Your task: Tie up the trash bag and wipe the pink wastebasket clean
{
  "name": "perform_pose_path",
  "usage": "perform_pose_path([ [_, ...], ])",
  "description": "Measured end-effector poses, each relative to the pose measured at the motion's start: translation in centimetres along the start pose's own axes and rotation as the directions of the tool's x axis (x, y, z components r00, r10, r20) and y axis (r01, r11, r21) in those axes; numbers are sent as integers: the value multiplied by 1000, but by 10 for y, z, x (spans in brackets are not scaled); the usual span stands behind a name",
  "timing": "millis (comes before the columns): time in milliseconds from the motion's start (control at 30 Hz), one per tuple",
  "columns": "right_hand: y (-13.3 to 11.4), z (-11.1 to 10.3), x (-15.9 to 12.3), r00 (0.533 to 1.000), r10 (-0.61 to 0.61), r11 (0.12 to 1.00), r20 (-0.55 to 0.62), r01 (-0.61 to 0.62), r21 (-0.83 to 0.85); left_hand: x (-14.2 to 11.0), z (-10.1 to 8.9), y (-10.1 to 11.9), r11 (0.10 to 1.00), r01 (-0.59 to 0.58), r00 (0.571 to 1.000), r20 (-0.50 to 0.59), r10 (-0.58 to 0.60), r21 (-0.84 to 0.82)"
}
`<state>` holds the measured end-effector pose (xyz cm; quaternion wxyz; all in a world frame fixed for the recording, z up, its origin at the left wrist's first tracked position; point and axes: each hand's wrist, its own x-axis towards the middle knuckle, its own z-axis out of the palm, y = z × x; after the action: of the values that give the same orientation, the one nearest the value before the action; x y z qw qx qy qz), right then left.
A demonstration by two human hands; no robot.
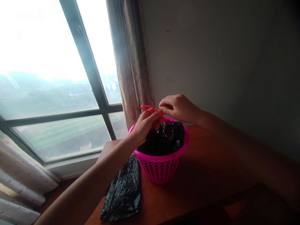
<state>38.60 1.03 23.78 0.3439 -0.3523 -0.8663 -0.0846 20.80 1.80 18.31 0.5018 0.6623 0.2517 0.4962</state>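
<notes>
A pink plastic basket (161,168) with a perforated wall stands upright on a brown table. Inside it bunches a black plastic bag (167,137). Above the basket's far rim, a looped red drawstring (145,107) runs between my hands. My left hand (146,125) is closed on the drawstring, its loops and ends sticking out around the fingers. Close beside it, my right hand (178,107) pinches at the same red string; its fingertips meet those of my left hand. A folded black plastic bag (123,190) lies flat left of the basket, partly under my left forearm.
The brown table (199,187) extends to the right and front of the basket. A framed window (93,68) is on the left, with a pale curtain (133,62) beside it and another curtain (16,181) at lower left. A grey wall (211,56) rises behind.
</notes>
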Motion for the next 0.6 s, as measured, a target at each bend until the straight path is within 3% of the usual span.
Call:
perform_pose_path([
  [167,-1,6,-11,995,74,992,61,-80,94,0,-2,3,997,-3,997,-79,-3,-81],
  [267,-3,9,-13,984,93,984,149,-113,134,0,0,5,999,-40,997,-74,37,-36],
  [433,-9,8,-15,978,144,984,150,-157,80,2,-4,0,992,-84,992,-87,92,92],
  [600,-12,6,-15,963,172,964,207,-208,165,8,-15,-16,969,-66,942,-306,140,239],
])
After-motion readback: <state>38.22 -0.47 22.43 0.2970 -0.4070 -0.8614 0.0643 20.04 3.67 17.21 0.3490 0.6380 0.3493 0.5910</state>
